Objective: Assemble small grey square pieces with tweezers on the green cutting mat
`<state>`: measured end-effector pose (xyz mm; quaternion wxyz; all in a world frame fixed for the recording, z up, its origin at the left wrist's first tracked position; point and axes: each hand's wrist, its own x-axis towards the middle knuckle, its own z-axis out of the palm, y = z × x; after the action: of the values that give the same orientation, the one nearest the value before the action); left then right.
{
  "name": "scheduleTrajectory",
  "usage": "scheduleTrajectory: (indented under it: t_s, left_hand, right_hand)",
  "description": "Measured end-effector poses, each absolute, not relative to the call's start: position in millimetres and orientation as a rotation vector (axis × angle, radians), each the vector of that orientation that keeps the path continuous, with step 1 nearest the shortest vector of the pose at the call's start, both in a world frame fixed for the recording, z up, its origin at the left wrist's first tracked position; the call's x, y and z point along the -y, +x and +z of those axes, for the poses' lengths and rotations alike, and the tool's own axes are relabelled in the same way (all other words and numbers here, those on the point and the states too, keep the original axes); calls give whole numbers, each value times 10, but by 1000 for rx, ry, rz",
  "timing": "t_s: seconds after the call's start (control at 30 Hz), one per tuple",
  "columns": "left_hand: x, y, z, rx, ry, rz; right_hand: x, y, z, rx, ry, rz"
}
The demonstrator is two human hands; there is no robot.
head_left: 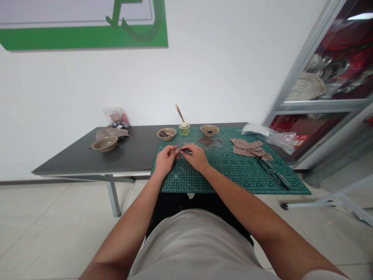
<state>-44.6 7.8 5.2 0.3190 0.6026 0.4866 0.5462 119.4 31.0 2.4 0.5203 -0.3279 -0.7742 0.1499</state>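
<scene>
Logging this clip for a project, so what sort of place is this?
Probably a small craft workroom: a green cutting mat lies on a dark table, with small bowls of dark pieces and a jar holding sticks.

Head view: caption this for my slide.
Left hand and right hand pinch a small item over a green cutting mat.

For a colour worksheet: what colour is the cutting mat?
Green cutting mat with pale grid lines; head view.
</scene>
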Motion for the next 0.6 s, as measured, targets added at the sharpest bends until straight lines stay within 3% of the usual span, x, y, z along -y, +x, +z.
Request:
scheduleTrajectory:
  t_s: [0.6]
  left_hand:
    - [-84, -447, 28, -1235, 1528, 1380]
  right_hand:
    - [-295, 1204, 50, 1821, -823, 542]
